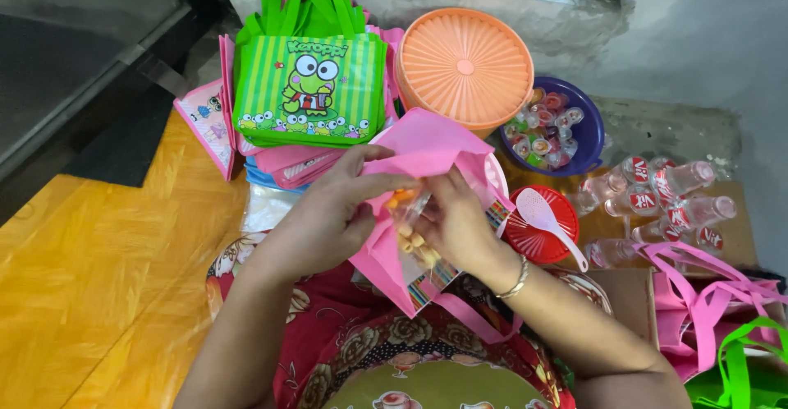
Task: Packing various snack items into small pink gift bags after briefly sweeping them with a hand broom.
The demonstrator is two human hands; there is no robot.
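My left hand (328,212) grips the rim of a pink fabric tote bag (427,150) and holds its mouth apart over my lap. My right hand (455,220), with a metal bangle at the wrist, holds a small clear packet of orange and tan snacks (410,228) at the bag's opening. The packet is partly inside the bag. The bag's pink handles (476,314) hang down over my flowered dress.
A stack of green cartoon-frog tote bags (310,80) lies on pink ones at the back. An orange ribbed lid (465,66), a purple bowl of jelly cups (584,142), a red strainer with white spoon (542,216), small water bottles (657,195) and more pink and green bags (714,310) sit at right.
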